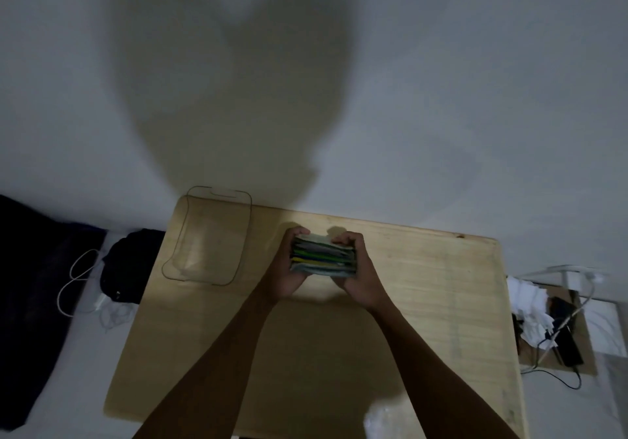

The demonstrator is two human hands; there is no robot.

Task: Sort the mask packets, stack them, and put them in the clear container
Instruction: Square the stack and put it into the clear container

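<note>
A stack of mask packets (323, 257) with green, yellow, white and dark edges is held above the middle of the wooden table (424, 302). My left hand (289, 268) grips its left end and my right hand (356, 275) grips its right end, fingers curled over the top. The clear container (238, 235) stands at the table's far left corner, to the left of the stack and apart from it. It looks empty.
A dark bundle (129, 265) and a white cable (73, 282) lie left of the table. Crumpled white paper (530, 309), dark devices and cables (567, 343) sit on a board to the right. A pale wall rises behind. A shiny plastic patch (384, 418) lies at the near edge.
</note>
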